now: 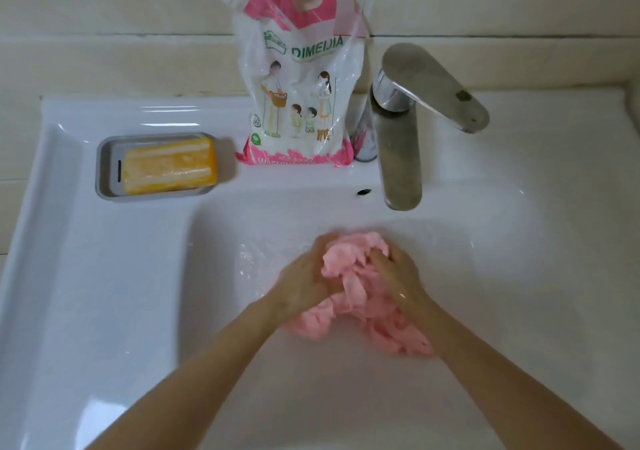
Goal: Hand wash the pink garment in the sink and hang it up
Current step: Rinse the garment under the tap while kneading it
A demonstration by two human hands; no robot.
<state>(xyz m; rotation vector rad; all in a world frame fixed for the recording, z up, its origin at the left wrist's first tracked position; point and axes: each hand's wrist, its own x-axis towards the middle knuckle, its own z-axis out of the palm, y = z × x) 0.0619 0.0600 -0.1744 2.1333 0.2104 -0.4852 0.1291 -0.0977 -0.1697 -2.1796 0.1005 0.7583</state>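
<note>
The white sink (104, 276) fills the view, and its basin seems to hold shallow, slightly sudsy water, though blur makes that hard to confirm. A tall detergent bag (301, 96) leans against the far wall, within reach for washing. To its right, the tap (401, 158) points toward the basin with no stream visible. The pink garment (349, 266) sits bunched in the middle of the basin, low enough to stay wet. The left hand (304, 283) and right hand (398, 276) are close together, both gripping the cloth, probably to rub its folds together. On the far left ledge, a grey soap dish (104, 172) holds a yellow soap bar (169, 165).
</note>
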